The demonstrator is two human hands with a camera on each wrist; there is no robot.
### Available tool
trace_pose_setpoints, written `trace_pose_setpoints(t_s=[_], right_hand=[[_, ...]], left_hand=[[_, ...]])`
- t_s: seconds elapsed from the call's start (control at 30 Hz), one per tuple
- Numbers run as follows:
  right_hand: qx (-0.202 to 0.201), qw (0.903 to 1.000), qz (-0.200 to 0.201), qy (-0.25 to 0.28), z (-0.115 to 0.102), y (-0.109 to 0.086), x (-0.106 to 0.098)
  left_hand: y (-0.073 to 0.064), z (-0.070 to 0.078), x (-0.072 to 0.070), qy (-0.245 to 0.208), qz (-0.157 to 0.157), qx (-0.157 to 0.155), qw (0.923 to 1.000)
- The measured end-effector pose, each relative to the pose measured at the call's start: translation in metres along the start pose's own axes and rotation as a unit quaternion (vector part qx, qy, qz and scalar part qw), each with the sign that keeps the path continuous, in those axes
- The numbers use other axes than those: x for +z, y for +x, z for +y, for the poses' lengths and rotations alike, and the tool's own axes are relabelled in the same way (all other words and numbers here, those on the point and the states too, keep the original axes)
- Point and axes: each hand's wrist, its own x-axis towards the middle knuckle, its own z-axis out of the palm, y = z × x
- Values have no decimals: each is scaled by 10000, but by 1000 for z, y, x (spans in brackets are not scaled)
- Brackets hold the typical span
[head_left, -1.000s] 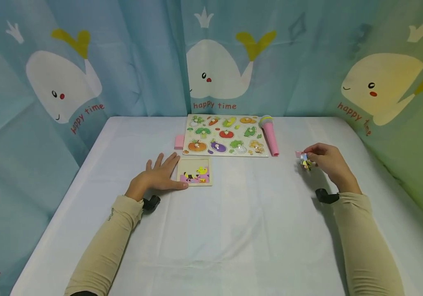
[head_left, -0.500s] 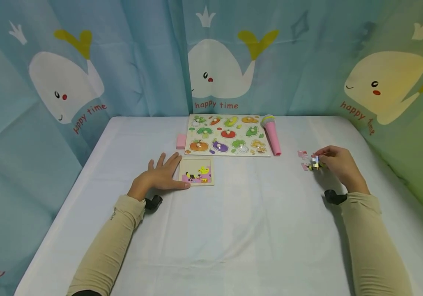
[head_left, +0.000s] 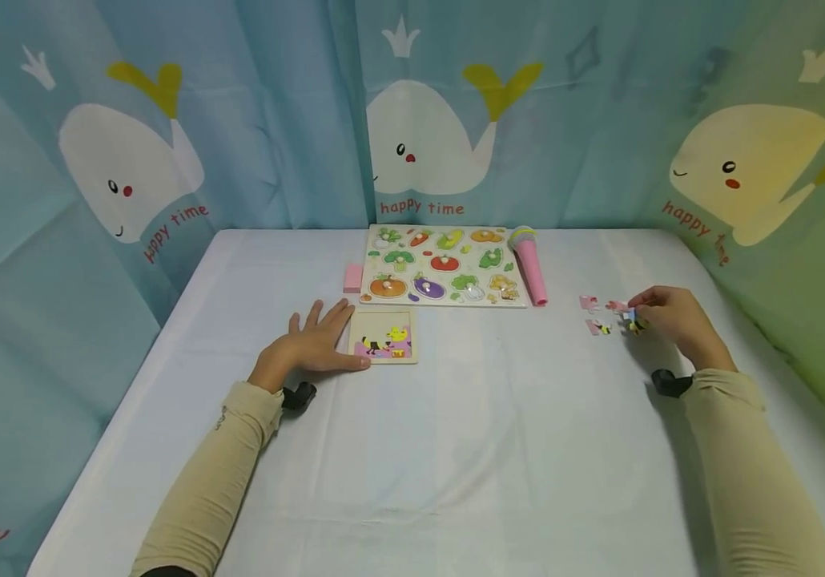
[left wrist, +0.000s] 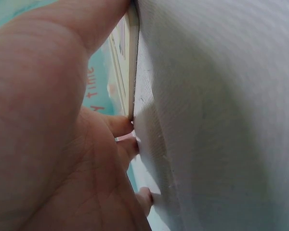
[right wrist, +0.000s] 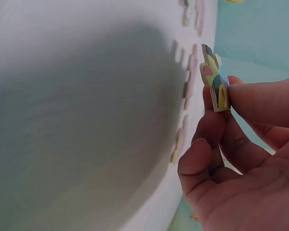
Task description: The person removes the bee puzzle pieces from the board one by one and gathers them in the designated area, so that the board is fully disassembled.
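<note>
My left hand (head_left: 311, 344) rests against the left side of a small square jigsaw tray (head_left: 376, 319), fingers spread, thumb at its lower edge. Pink and yellow pieces fill the lower part of that tray. In the left wrist view the fingertips touch the tray's edge (left wrist: 131, 72). At the right, my right hand (head_left: 679, 322) pinches a jigsaw piece (right wrist: 216, 83) between thumb and fingers, just above the table. Loose jigsaw pieces (head_left: 589, 303) lie close to its left, pink with bits of yellow and black. Whether it holds more than one piece I cannot tell.
A vegetable peg puzzle board (head_left: 412, 268) lies at the back of the white table (head_left: 456, 449). A pink toy microphone (head_left: 530, 268) leans along its right side, and a pink block (head_left: 352, 278) sits at its left. A whale-print curtain (head_left: 297, 144) hangs behind.
My right hand has moved to the right, leaving several jigsaw pieces lying apart on the table where it held a bunch. My left hand stays on the tray.
</note>
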Motion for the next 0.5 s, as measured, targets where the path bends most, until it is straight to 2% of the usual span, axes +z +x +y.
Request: trace_pose_setpoints(t_s=[0.2, 0.33, 0.5], right_hand=[[-26, 9998, -121, -134, 4, 2, 1], [97, 9996, -238, -72, 6, 3, 3], [97, 9997, -191, -72, 9, 5, 5]], left_hand=[[-4, 0, -1, -10, 20, 4, 10000], [-9, 6, -5, -49, -56, -2, 10000], [-14, 12, -10, -96, -143, -20, 9998]])
